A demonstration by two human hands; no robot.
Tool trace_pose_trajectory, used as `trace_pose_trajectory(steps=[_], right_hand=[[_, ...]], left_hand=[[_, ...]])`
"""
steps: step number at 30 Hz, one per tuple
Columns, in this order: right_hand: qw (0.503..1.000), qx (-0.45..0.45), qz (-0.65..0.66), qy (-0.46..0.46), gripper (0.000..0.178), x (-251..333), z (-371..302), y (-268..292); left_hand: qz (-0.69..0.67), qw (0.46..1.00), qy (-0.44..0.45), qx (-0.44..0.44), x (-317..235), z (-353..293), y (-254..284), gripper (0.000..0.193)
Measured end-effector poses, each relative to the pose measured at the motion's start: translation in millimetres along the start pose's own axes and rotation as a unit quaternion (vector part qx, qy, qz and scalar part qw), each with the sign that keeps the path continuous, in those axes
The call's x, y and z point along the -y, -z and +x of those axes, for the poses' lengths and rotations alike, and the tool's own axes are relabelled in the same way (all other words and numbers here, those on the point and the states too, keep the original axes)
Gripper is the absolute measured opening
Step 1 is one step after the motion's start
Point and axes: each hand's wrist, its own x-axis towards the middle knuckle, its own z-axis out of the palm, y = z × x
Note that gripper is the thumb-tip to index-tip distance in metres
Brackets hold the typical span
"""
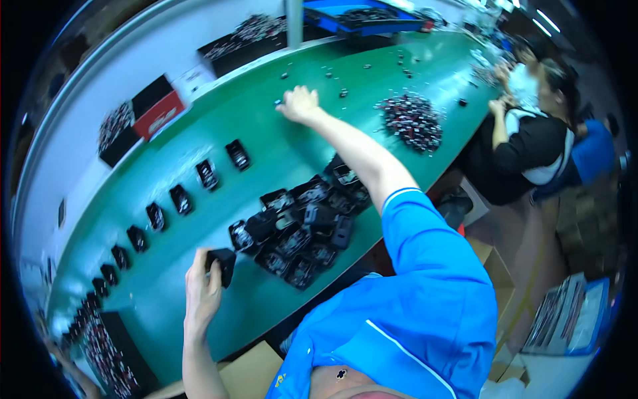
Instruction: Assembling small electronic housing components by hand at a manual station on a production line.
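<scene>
Two bare hands in the head view, and only one clearly has something. The left hand [201, 289] has a black housing [224, 267] pinched, thumb on the near side and the other fingers mostly hidden behind it. It's over the green table [156, 272], just left of a heap of similar black housings [292, 233], with a curved row of them [180, 199] beyond.

Handling-wise, my guess is stiff moulded plastic, pretty light, easy to carry one-handed. The dark faces look smooth, so maybe a bit slippery if your fingers are sweaty. I'd hold it by the outer side walls like this and stay off the open side, since the ones in the row and heap seem to have fiddly bits inside that could be the fragile part.

The right hand [300, 106] is stretched far across the table, fingers bent and pointing down. There's a small bluish bit [278, 102] right at the fingertips, but it's too blurry, so can't tell if it's gripped or just touched. The pile of tiny parts [412, 123] sits well off to its right.
</scene>
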Motion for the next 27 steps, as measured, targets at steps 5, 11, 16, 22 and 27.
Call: trace_pose_trajectory(steps=[5, 11, 16, 22, 27], right_hand=[[0.998, -0.022, 0.059, 0.012, 0.035, -10, -17, -15], [0.987, -0.036, 0.142, 0.07, 0.024, -37, -12, -25], [0.975, -0.044, 0.2, 0.089, 0.016, -39, -11, -43], [0.958, -0.051, 0.264, 0.096, 0.008, -40, -12, -66], [0.949, -0.03, 0.289, 0.125, 0.011, -42, -28, -52]], left_hand=[[-0.025, 0.998, -0.006, -0.051, 29, -3, -2, 0.026], [-0.191, 0.979, 0.029, -0.07, 25, 22, 2, 0.027], [-0.409, 0.9, 0.022, -0.147, 21, 74, 19, 0.029], [-0.61, 0.772, -0.098, -0.15, 23, 119, 14, 0.034], [-0.716, 0.681, -0.113, -0.102, 72, 114, 7, 0.038]])
